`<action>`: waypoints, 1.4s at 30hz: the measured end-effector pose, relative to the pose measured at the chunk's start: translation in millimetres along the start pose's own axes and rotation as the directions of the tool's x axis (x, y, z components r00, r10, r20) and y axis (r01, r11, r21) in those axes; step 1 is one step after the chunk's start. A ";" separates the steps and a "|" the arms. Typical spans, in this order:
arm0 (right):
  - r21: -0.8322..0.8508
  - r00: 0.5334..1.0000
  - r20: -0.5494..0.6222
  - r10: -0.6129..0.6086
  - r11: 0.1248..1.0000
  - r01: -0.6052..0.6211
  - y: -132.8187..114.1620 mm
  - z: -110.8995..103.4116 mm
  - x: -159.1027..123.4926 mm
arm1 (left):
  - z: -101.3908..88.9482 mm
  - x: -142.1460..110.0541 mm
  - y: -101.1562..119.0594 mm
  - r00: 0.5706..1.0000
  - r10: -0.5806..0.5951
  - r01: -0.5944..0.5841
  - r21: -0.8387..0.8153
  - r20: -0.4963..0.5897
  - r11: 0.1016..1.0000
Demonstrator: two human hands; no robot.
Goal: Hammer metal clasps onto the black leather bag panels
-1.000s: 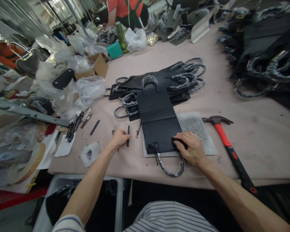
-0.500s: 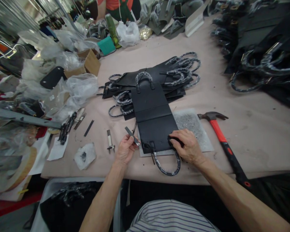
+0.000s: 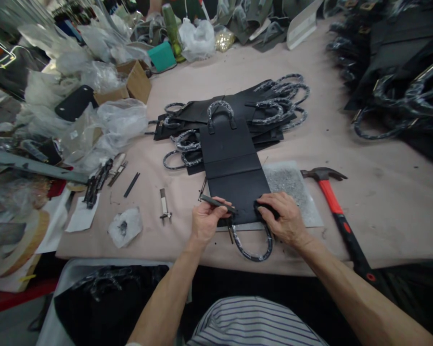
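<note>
A black leather bag panel (image 3: 234, 163) lies flat in front of me, its near end on a grey pad (image 3: 292, 185). Its wrapped loop handle (image 3: 252, 250) hangs toward the table's front edge. My left hand (image 3: 205, 223) pinches a thin dark metal rod (image 3: 218, 204) and holds it level over the panel's near left corner, by the handle's left tab. My right hand (image 3: 283, 218) is closed down on the handle's right tab, pressing it to the panel.
A red-handled hammer (image 3: 337, 214) lies to the right of the pad. A stack of black panels with handles (image 3: 270, 108) sits behind. Small tools (image 3: 164, 206), a dark strip (image 3: 132, 185) and plastic bags (image 3: 119, 125) lie left. More black bags (image 3: 400, 81) pile at far right.
My left hand picked the thin rod off the table at the left and carried it right, to the panel's near corner. My right hand stayed on the handle tab.
</note>
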State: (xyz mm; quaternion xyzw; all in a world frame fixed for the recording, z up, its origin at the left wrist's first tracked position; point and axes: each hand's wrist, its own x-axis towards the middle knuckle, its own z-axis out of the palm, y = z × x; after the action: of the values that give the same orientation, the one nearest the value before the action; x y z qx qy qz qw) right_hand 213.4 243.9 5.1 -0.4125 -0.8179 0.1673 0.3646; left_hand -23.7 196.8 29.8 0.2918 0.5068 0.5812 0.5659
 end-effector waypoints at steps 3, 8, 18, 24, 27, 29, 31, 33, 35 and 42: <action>0.004 1.000 -0.003 0.002 1.000 -0.002 -1.0 -0.4 0.5 | 2.8 1.5 -5.3 0.992 0.117 -0.122 0.179 0.039 0.976; 0.017 1.000 -0.008 0.013 1.000 -0.013 -1.5 -0.6 0.8 | 1.2 3.3 -13.0 0.974 0.203 -0.224 0.310 0.098 0.924; 0.024 1.000 -0.009 0.018 1.000 -0.017 -0.7 -1.4 1.0 | -0.9 3.7 -12.6 0.935 0.305 -0.356 0.493 0.183 0.794; 0.020 1.000 -0.004 0.009 1.000 -0.009 1.0 -0.4 -0.2 | 0.5 3.5 -14.7 0.937 0.314 -0.348 0.494 0.153 0.797; 0.020 1.000 -0.009 0.008 1.000 -0.008 1.0 -0.7 -0.1 | -0.6 2.4 -17.4 0.933 0.326 -0.358 0.488 0.153 0.796; 0.021 1.000 -0.012 0.006 1.000 -0.006 0.5 -1.4 0.5 | -1.9 1.9 -19.8 0.929 0.336 -0.367 0.487 0.153 0.793; 0.025 1.000 -0.013 0.003 1.000 -0.002 0.0 -2.2 1.3 | -3.2 2.0 -21.8 0.927 0.342 -0.373 0.492 0.156 0.787; 0.028 1.000 -0.016 0.001 1.000 0.000 -0.5 -2.7 1.8 | -3.9 2.4 -22.8 0.926 0.341 -0.374 0.496 0.160 0.784; 0.030 1.000 -0.018 0.002 1.000 -0.002 -0.7 -2.7 1.9 | -4.0 2.6 -22.7 0.924 0.345 -0.379 0.493 0.162 0.783; 0.035 1.000 -0.005 0.025 0.999 -0.025 -2.1 -2.6 2.2 | 0.3 1.3 -18.9 0.917 0.359 -0.395 0.534 0.177 0.747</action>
State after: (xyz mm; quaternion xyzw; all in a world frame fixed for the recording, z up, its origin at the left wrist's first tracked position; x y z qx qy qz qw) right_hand 213.2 244.3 9.0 -0.4166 -0.8086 0.1851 0.3719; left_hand -16.9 195.2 12.3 0.5587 0.5668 0.4996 0.3420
